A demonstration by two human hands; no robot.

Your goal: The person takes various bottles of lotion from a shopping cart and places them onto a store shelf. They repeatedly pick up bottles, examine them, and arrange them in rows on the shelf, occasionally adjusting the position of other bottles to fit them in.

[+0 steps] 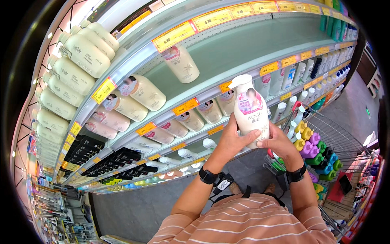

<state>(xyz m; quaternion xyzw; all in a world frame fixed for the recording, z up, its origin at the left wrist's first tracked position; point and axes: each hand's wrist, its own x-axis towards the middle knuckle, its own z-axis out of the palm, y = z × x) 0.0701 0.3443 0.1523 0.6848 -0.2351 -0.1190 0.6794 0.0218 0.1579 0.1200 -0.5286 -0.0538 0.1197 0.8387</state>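
A cream-white pump bottle (251,114) with a pink label and a white pump head (242,80) is held upright before me. Its printed front faces up towards the camera. My left hand (234,137) grips its lower left side, thumb across the front. On the lower right side, my right hand (276,141) holds it too, thumb near the base. Just beyond the bottle runs a shelf, where a similar cream bottle (182,64) stands alone and another cream bottle (145,93) stands further left.
A wire shopping cart (344,131) at my right holds several colourful pump bottles (307,149), a red folder (340,187) and a dark phone-like device (345,184). Large cream bottles (86,55) line the top shelf at left. Yellow price tags (211,22) edge the shelves. Grey floor (137,207) lies below.
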